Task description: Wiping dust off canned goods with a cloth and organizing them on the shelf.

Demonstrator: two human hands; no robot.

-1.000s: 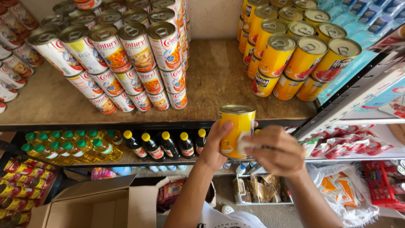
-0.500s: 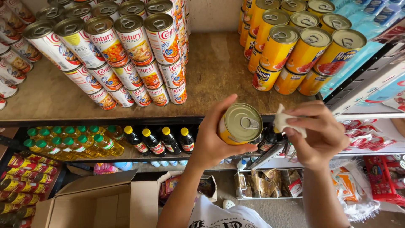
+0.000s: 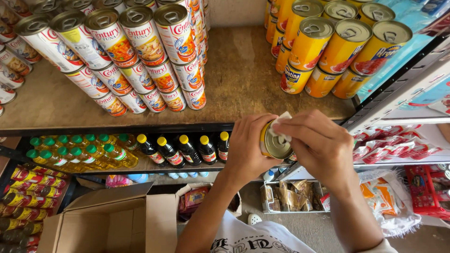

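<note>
The left hand wraps a yellow tin can tilted so its ribbed metal pull-tab lid faces up. The right hand pinches a small white cloth against that lid. Beyond the knuckles lies a worn wooden shelf, with stacked glossy cylinders: white-labelled cans left, yellow cans right.

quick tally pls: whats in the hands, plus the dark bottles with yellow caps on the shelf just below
can in the left hand: 1
white cloth in the right hand, pressed on the can's lid: 1
dark bottles with yellow caps: 5
total: 7
</note>
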